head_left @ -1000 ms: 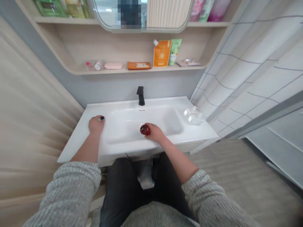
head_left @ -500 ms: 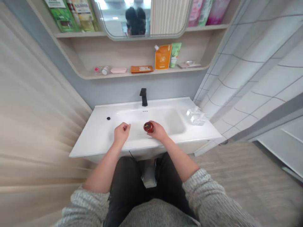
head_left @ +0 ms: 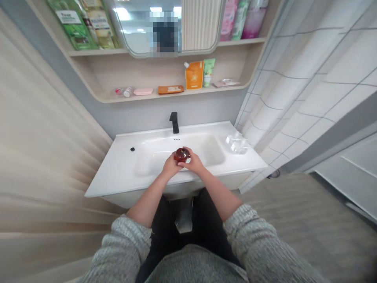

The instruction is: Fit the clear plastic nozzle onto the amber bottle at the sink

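Observation:
A reddish-brown bottle (head_left: 182, 155), seen from above, is held over the front part of the white sink (head_left: 210, 149). My left hand (head_left: 171, 166) wraps round its left side. My right hand (head_left: 194, 162) grips its right side, fingers bent round it. The two hands nearly meet at the near side of the bottle. Beyond them, the black faucet (head_left: 174, 122) stands at the back of the sink.
Clear containers (head_left: 237, 143) stand on the counter's right side. Above the faucet, a shelf (head_left: 138, 98) carries an orange pouch (head_left: 194, 75), a green tube (head_left: 209, 72) and small items. A mirror (head_left: 141, 31) hangs higher up. Curtains flank both sides.
My left hand has moved right and taken hold of the bottle, which my right hand was holding alone before. The view has shifted slightly.

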The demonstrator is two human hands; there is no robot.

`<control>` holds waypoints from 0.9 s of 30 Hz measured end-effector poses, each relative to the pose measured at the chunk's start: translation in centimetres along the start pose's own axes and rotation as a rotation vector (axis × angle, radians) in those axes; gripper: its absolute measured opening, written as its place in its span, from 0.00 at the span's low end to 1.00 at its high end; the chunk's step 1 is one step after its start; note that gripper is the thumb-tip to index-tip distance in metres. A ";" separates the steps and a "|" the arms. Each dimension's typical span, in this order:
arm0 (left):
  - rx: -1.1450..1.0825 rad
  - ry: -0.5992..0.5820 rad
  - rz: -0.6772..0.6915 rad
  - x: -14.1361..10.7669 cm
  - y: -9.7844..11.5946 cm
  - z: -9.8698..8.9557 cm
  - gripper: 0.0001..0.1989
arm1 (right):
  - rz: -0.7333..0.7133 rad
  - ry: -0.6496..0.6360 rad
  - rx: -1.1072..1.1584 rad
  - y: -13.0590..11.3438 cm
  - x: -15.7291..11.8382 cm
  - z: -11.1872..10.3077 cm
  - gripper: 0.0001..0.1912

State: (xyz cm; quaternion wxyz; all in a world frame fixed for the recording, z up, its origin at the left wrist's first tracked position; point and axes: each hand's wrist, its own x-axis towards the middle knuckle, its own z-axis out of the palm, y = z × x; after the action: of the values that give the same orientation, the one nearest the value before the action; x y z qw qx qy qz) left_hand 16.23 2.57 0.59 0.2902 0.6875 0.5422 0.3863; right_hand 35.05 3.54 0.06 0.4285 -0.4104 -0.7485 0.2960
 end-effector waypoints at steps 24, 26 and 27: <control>0.287 0.733 -0.575 -7.5 -13.0 -21.6 0.45 | 0.098 0.090 -0.057 2.9 0.5 0.7 0.16; 0.297 0.740 -0.572 -7.3 -13.1 -21.4 0.44 | 0.104 0.092 -0.061 2.7 0.5 0.6 0.15; 0.302 0.738 -0.538 -7.2 -13.2 -21.4 0.44 | 0.105 0.094 -0.063 2.6 0.5 0.6 0.15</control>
State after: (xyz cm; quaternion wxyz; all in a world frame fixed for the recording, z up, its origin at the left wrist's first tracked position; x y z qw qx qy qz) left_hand -9.53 -1.62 -0.34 0.0649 0.3740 0.8177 0.4327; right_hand 35.35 5.22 -2.06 0.4340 -0.4760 -0.7138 0.2749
